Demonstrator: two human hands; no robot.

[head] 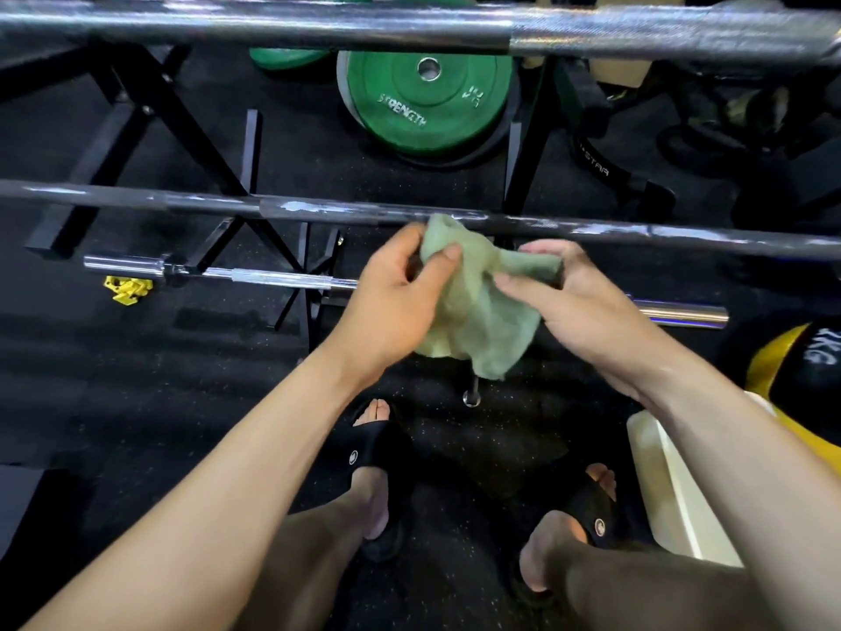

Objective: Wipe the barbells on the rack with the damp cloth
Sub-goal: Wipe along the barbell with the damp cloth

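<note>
Both hands, L point(391, 289) & R point(578, 307), pinch green cloth point(478, 311) at centre, just below middle barbell point(182, 200); green plate point(428, 97) at 12 o'clock.

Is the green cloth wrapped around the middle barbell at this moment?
No, both the left hand and the right hand hold the green cloth bunched just in front of the middle barbell, not wrapped around it.
</note>
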